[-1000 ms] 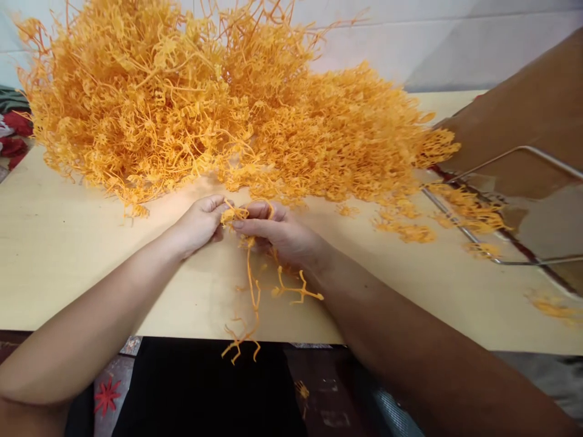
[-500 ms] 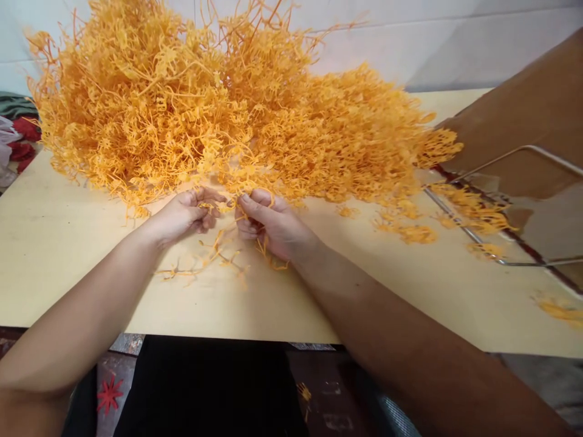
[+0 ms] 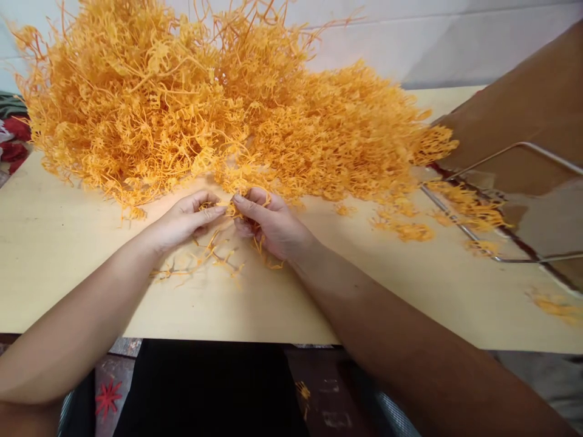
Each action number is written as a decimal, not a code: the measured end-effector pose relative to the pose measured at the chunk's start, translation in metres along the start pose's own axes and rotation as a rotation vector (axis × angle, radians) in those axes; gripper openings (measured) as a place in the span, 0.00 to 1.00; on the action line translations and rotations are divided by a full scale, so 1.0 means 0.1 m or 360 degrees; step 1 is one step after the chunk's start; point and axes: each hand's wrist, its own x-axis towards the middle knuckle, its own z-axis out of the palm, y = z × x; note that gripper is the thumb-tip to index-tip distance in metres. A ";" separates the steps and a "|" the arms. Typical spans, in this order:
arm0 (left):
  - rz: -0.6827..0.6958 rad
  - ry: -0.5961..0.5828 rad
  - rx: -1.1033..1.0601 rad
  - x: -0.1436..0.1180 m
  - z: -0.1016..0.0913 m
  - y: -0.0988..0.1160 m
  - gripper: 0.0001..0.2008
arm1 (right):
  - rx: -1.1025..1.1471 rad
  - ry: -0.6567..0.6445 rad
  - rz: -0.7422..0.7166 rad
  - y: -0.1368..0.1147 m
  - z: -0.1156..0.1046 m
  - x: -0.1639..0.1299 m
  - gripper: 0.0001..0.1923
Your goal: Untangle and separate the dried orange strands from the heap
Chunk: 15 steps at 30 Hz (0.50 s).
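A great heap of orange-yellow plastic sprigs (image 3: 150, 109), thin and branching, covers the back of the table. In front of it my two hands meet. My right hand (image 3: 268, 221) is closed, thumb against fingers, around an orange plastic sprig (image 3: 259, 243) whose stems dangle below the palm. My left hand (image 3: 194, 218) pinches the near end of orange strands, its thumb and fingertips nearly touching the right hand. Loose orange stems (image 3: 214, 255) lie on the table just below both hands.
Small orange clusters (image 3: 412, 230) are scattered to the right on the pale table (image 3: 91, 267). A metal wire frame (image 3: 519, 261) leans by a brown cardboard panel (image 3: 514, 115) at far right. Red and green material (image 3: 16, 130) sits at the left edge. A red star-shaped piece (image 3: 108, 397) lies below.
My left hand has moved closer to the right, its thumb now stretched toward the right fingertips. My right hand keeps its hold on the sprig. The view has shifted slightly.
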 end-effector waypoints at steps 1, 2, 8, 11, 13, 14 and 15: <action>-0.0013 0.0046 -0.0065 0.01 0.00 0.00 0.10 | 0.0012 -0.0018 0.0009 -0.01 0.00 -0.01 0.25; -0.0017 0.0103 -0.0137 0.03 0.01 0.00 0.09 | 0.0018 -0.0047 0.0024 -0.01 0.00 -0.01 0.25; -0.0001 0.0333 -0.0298 0.08 0.03 -0.01 0.08 | -0.0194 -0.0234 0.0179 -0.05 -0.01 -0.07 0.22; 0.0022 0.0314 -0.0271 0.08 0.08 -0.04 0.07 | -0.0210 -0.0259 0.0183 -0.05 -0.03 -0.06 0.22; 0.0031 0.0308 -0.0240 0.09 0.11 -0.06 0.05 | -0.0230 -0.0320 0.0186 -0.05 -0.04 -0.07 0.21; 0.0036 0.0309 -0.0230 0.10 0.12 -0.06 0.05 | -0.0249 -0.0352 0.0183 -0.06 -0.04 -0.08 0.20; 0.0031 0.0328 -0.0248 0.12 0.12 -0.05 0.05 | -0.0280 -0.0392 0.0181 -0.07 -0.04 -0.09 0.20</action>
